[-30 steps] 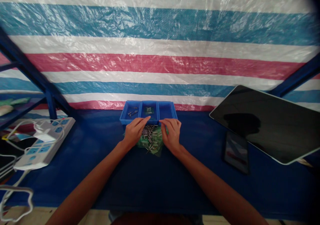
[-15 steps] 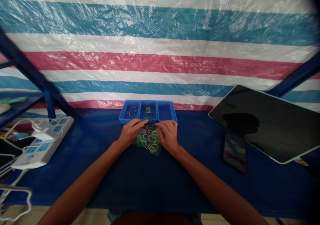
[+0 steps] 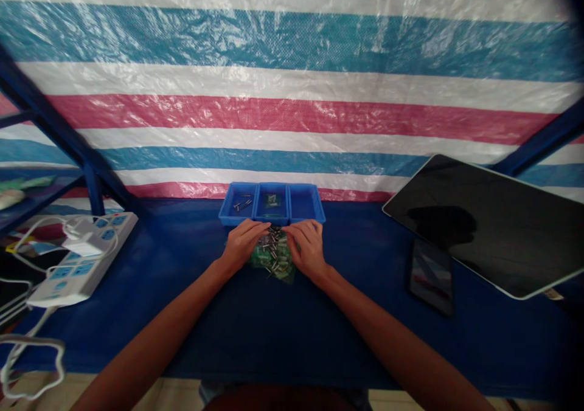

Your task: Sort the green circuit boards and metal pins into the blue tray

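Observation:
A heap of metal screws [image 3: 274, 242] and small green plastic bags [image 3: 285, 267] lies on the table between my two hands. My left hand [image 3: 241, 241] rests at the heap's left edge, fingers together and bent toward the screws. From the right side, my right hand [image 3: 309, 245] curls its fingers in at the heap's upper edge. Whatever is at either hand's fingertips is too small to make out. Just behind the hands stands a blue three-part tray [image 3: 289, 207]. Its left compartment holds a few loose screws [image 3: 243, 203]; small bagged pieces [image 3: 272, 200] lie in the middle one.
A white power strip [image 3: 86, 271] with cables and a plugged-in adapter [image 3: 82, 238] lies at the left. On the right are a dark flat screen [image 3: 493, 228] and a phone-like black device [image 3: 431, 277]. A striped plastic sheet [image 3: 292, 113] hangs behind the blue table [image 3: 274, 332].
My hands stay beside the heap, with slight finger movement at the screws. The whole view has shifted a little; the tray and its contents look the same.

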Demonstrator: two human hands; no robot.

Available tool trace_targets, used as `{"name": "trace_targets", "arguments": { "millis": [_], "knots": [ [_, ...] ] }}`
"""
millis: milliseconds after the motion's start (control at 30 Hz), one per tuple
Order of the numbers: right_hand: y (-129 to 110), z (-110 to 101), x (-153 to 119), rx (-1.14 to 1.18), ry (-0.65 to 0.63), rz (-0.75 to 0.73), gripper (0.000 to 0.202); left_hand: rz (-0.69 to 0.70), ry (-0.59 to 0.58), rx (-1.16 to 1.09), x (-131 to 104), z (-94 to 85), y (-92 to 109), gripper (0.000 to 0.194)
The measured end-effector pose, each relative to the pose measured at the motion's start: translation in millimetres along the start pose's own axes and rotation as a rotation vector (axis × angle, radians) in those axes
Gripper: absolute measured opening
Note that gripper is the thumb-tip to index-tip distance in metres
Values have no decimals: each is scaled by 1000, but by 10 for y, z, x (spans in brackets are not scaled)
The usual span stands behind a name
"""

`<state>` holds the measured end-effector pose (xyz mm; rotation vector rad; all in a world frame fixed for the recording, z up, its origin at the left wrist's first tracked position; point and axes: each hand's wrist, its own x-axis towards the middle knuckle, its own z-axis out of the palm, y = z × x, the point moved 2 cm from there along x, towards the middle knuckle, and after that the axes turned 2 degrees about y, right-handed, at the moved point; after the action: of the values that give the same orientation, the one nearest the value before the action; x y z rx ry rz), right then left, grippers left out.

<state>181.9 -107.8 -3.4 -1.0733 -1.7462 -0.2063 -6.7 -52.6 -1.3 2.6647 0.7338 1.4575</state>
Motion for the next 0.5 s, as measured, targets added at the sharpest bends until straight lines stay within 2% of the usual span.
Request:
{"name": "trace_targets", "arguments": {
  "millis": [133,333,500],
  "knots": [
    [-43,-27,127,-3,19,82,19,-70,67,40,37,-30,58,27],
    [-68,-15,249,-60,-89,226,18,-167,87,26,58,-45,110,26],
    [-45,17,136,-73,-95,192,21,-316,104,-11,250,-125,154,27]
  ]
}}
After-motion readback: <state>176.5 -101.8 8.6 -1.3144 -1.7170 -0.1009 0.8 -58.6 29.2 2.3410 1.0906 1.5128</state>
